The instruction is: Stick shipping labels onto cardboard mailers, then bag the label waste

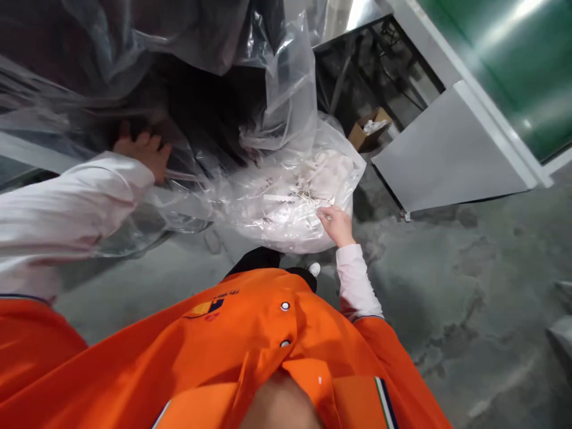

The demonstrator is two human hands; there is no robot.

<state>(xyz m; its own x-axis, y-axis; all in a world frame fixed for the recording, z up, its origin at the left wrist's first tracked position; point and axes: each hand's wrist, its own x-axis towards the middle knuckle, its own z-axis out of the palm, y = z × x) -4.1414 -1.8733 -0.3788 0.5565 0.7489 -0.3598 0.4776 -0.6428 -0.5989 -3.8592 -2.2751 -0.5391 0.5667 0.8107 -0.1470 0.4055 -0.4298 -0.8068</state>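
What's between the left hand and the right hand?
In the head view: crumpled clear plastic beside the left hand, then a clear bag of white scraps reaching to the right hand.

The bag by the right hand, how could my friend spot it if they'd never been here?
Find the big orange shirt along the bottom, then look just above its middle. There, where the right hand is, sits the bag. It's see-through and bulges with whitish scraps, unlike the dark-looking plastic at upper left.
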